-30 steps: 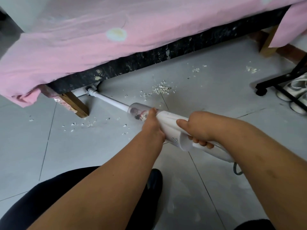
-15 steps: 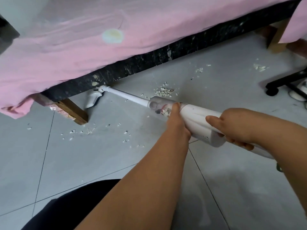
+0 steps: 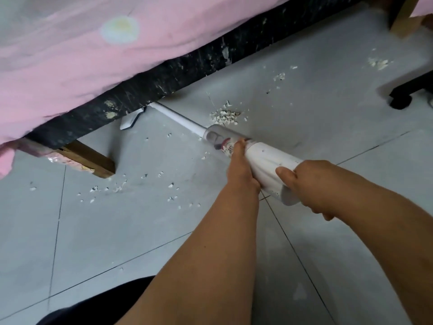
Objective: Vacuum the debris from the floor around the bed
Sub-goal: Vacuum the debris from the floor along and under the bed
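Observation:
A white stick vacuum [image 3: 269, 165] lies low over the grey tile floor, its thin tube running up-left to a floor head [image 3: 131, 119] partly hidden under the black bed frame [image 3: 187, 69]. My left hand [image 3: 241, 167] grips the body just behind the clear dust cup. My right hand [image 3: 314, 186] holds the rear handle. A pile of white debris [image 3: 223, 116] lies just right of the tube. Scattered crumbs [image 3: 117, 187] sit by the wooden bed leg [image 3: 91, 158], and more debris [image 3: 378, 63] lies at the far right.
A pink sheet [image 3: 82, 55] hangs over the bed edge. A black wheeled chair base [image 3: 403, 99] stands at the right. Another wooden leg [image 3: 403, 22] is at the top right. My dark-clothed leg [image 3: 93, 308] is at the bottom.
The vacuum and both hands have shifted right and slightly back from the bed. The floor head has slid out from beside the wooden leg and now pokes out further right along the frame.

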Tool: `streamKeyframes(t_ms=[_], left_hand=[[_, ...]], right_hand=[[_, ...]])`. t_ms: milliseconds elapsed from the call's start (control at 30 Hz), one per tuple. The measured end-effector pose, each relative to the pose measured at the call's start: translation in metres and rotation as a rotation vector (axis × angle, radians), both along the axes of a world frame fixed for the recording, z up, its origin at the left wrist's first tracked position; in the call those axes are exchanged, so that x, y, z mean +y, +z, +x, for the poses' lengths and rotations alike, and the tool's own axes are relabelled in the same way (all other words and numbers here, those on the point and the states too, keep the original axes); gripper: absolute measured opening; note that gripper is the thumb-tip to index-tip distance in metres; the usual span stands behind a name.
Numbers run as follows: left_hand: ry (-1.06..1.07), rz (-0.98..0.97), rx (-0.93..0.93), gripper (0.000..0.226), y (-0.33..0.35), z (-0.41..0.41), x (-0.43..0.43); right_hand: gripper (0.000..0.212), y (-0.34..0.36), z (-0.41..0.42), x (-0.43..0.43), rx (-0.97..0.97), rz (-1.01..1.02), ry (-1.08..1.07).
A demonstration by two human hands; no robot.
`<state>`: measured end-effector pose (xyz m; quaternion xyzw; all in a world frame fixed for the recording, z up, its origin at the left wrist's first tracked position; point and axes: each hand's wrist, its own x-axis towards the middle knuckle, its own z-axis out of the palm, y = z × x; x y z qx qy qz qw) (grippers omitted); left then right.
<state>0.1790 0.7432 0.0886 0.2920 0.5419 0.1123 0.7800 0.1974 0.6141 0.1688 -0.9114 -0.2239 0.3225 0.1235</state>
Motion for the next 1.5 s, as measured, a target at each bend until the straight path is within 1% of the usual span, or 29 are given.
streamKeyframes(t_ms=[67,100,133,167,233,267,300,400,433,500,567,600,700,733,767,800,867,967,1067,1200,1300,1367,1433,1500], left_hand=[[-0.021,-0.003,0.024,0.056,0.004,0.002,-0.007],[-0.032,-0.002,0.023,0.056,0.007,0.001,-0.012],[-0.037,-0.005,0.031,0.056,0.011,0.000,-0.016],[-0.048,-0.016,0.033,0.056,0.017,-0.003,-0.019],[-0.076,-0.046,0.059,0.058,0.038,-0.016,-0.028],[-0.086,-0.051,0.079,0.058,0.048,-0.024,-0.033],[-0.097,-0.067,0.082,0.058,0.063,-0.032,-0.036],[-0.101,-0.101,0.128,0.057,0.107,-0.054,-0.043],[-0.108,-0.111,0.135,0.057,0.120,-0.061,-0.046],[-0.126,-0.138,0.152,0.051,0.155,-0.077,-0.050],[-0.131,-0.171,0.152,0.045,0.191,-0.093,-0.058],[-0.136,-0.186,0.148,0.044,0.204,-0.099,-0.061],[-0.152,-0.226,0.173,0.045,0.243,-0.121,-0.074],[-0.160,-0.248,0.181,0.046,0.256,-0.128,-0.079],[-0.161,-0.267,0.189,0.046,0.266,-0.134,-0.085],[-0.162,-0.284,0.201,0.047,0.278,-0.141,-0.089],[-0.141,-0.323,0.205,0.048,0.292,-0.149,-0.097],[-0.099,-0.356,0.183,0.048,0.303,-0.154,-0.094],[-0.065,-0.361,0.152,0.048,0.308,-0.156,-0.074],[-0.006,-0.347,0.150,0.047,0.307,-0.156,-0.031],[0.039,-0.323,0.170,0.051,0.302,-0.158,-0.004],[0.073,-0.321,0.179,0.056,0.296,-0.160,0.014],[0.086,-0.322,0.171,0.059,0.291,-0.162,0.026],[0.071,-0.331,0.168,0.058,0.286,-0.163,0.032]], right_hand=[[0.035,0.013,-0.001,-0.007,0.044,-0.036,-0.065],[0.030,0.017,-0.002,-0.009,0.070,0.011,-0.136],[0.030,0.023,-0.005,-0.013,0.108,0.007,-0.169],[0.033,0.034,-0.010,-0.016,0.142,-0.020,-0.199],[0.050,0.053,-0.019,-0.021,0.154,-0.108,-0.234],[0.057,0.066,-0.027,-0.025,0.128,-0.163,-0.194],[0.059,0.085,-0.035,-0.029,0.135,-0.168,-0.198],[0.052,0.124,-0.059,-0.038,0.161,-0.095,-0.207],[0.054,0.137,-0.063,-0.040,0.191,-0.109,-0.216],[0.059,0.168,-0.075,-0.047,0.192,-0.133,-0.200],[0.054,0.199,-0.090,-0.053,0.200,-0.122,-0.207],[0.051,0.208,-0.094,-0.055,0.197,-0.108,-0.173],[0.052,0.251,-0.112,-0.069,0.196,-0.134,-0.124],[0.048,0.261,-0.117,-0.075,0.194,-0.115,-0.119],[0.039,0.270,-0.122,-0.079,0.208,-0.111,-0.093],[0.034,0.282,-0.127,-0.083,0.203,-0.164,-0.042],[0.040,0.297,-0.132,-0.085,0.204,-0.203,-0.017],[0.037,0.311,-0.136,-0.080,0.191,-0.237,0.011],[0.046,0.320,-0.136,-0.060,0.111,-0.121,0.126],[0.045,0.322,-0.137,-0.014,0.107,-0.020,0.150],[0.039,0.317,-0.133,0.017,0.095,-0.080,0.235],[0.043,0.309,-0.133,0.040,0.110,-0.124,0.256],[0.042,0.303,-0.133,0.054,0.119,-0.109,0.292],[0.035,0.299,-0.132,0.055,0.100,-0.070,0.261]])
